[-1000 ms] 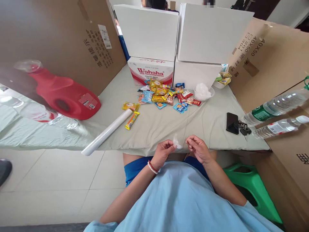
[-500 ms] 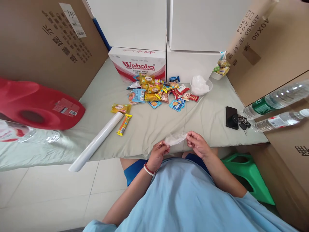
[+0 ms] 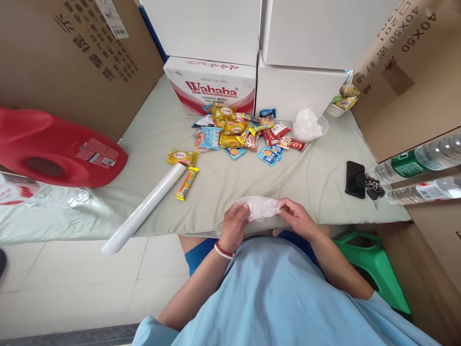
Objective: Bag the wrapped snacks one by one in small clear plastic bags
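Observation:
Both my hands hold a thin clear plastic bag [image 3: 260, 207] stretched between them just above the table's near edge. My left hand [image 3: 235, 226] pinches its left end, and my right hand [image 3: 297, 217] grips its right end. Farther back on the grey-green table cover [image 3: 313, 180] lies a pile of small snack packets [image 3: 242, 134]. A white roll [image 3: 146, 207] lies diagonally at the left with an orange snack bar [image 3: 187, 183] beside it and a yellow packet [image 3: 182, 157] at its far end.
A white bowl of crumpled plastic bags [image 3: 307, 125] sits behind the pile. A black phone [image 3: 355, 179] with keys [image 3: 372, 188] lies at the right, near two water bottles [image 3: 418, 163]. White boxes [image 3: 212, 86] and cardboard walls ring the table. A red jug [image 3: 57, 149] lies at the left, a green stool [image 3: 370, 266] under the right.
The small crumpled piece of plastic between my fingers has been pulled out wide into a bag stretched between both hands. The camera has tilted down a little.

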